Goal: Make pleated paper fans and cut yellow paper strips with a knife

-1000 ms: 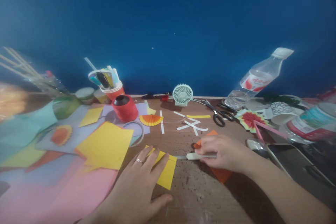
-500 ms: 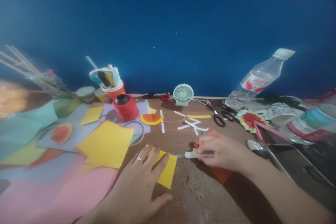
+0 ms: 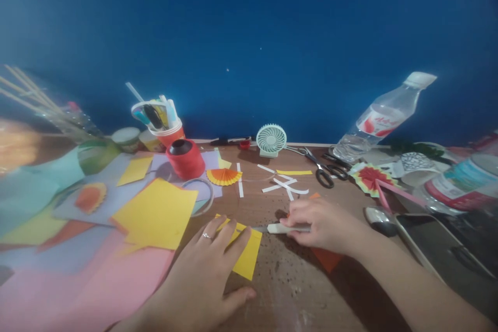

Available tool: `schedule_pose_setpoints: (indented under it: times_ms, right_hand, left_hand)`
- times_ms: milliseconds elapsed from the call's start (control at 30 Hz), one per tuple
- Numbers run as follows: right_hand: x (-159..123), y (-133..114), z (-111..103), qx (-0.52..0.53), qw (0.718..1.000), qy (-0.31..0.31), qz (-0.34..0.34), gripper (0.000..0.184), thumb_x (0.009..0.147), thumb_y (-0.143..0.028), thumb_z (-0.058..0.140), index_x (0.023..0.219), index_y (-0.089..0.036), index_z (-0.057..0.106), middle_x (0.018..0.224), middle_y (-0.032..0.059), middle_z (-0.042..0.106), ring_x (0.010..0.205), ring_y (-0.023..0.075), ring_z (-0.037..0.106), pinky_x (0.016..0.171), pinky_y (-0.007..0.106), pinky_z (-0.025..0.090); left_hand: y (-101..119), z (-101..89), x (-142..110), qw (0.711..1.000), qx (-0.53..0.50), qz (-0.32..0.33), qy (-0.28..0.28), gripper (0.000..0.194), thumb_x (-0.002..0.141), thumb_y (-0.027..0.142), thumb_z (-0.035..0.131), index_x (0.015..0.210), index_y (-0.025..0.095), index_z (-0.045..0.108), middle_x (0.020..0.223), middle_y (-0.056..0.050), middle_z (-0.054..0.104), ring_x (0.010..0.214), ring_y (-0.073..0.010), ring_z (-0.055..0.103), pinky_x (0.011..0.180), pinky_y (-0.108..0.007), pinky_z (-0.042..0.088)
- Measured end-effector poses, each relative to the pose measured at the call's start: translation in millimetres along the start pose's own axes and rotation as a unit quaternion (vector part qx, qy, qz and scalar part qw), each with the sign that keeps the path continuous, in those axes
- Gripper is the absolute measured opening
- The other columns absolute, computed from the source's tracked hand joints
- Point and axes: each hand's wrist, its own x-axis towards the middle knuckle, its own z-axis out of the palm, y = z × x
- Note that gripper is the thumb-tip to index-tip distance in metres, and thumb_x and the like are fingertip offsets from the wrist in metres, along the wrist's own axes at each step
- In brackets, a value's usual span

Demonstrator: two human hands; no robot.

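On the table (image 3: 272, 301), the spread left hand (image 3: 208, 267) pins yellow paper (image 3: 250, 257); the right hand (image 3: 321, 224), gripping a knife (image 3: 276, 229), should slice gently.

Wall (image 3: 249, 31): deep blue, paler toward the left
Worktop (image 3: 284, 290): brown, scuffed, meeting the wall
Light: dim overall

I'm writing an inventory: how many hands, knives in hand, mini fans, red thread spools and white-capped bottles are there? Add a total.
Hands: 2, left hand and right hand
Knife in hand: 1
Mini fan: 1
Red thread spool: 1
White-capped bottle: 1
Total: 6
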Motion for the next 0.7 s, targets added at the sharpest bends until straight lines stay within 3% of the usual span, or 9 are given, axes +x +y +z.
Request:
schedule_pose_setpoints:
  times_ms: [233, 433, 700]
  right_hand:
    - [-16.2, 6.7, -1.8, 0.013, 0.999, -0.017, 0.03, 0.014, 0.078, -0.021, 0.055, 0.083, -0.025, 0.067, 0.077, -0.0012, 0.059, 0.069, 0.0123, 0.054, 0.059, 0.023, 0.036]
    - [-18.9, 10.4, -1.6, 0.004, 0.999, -0.022, 0.038, 0.012, 0.077, -0.022, 0.056, 0.079, -0.026, 0.067, 0.074, -0.0022, 0.057, 0.065, 0.0116, 0.052, 0.058, 0.023, 0.036]
    - [-17.6, 12.1, -0.2, 0.016, 1.0, -0.006, 0.024, 0.011, 0.076, -0.021, 0.057, 0.078, -0.024, 0.067, 0.074, -0.0009, 0.059, 0.066, 0.0122, 0.054, 0.059, 0.023, 0.036]
  left_hand:
    - [4.7, -5.3, -0.3, 0.997, -0.028, 0.042, -0.055, 0.074, 0.073, 0.055, 0.054, 0.137, 0.033, 0.025, 0.139, -0.001, 0.039, 0.127, -0.0323, 0.029, 0.099, -0.051, 0.032]
    - [5.5, -0.4, 0.1, 0.998, -0.028, 0.028, -0.048, 0.083, 0.072, 0.054, 0.054, 0.14, 0.022, 0.018, 0.14, -0.006, 0.037, 0.127, -0.0311, 0.029, 0.101, -0.047, 0.032]
    - [7.8, -1.3, 3.6, 0.998, -0.028, 0.027, -0.04, 0.081, 0.072, 0.058, 0.052, 0.139, 0.022, 0.024, 0.136, -0.006, 0.042, 0.124, -0.0321, 0.032, 0.1, -0.049, 0.032]
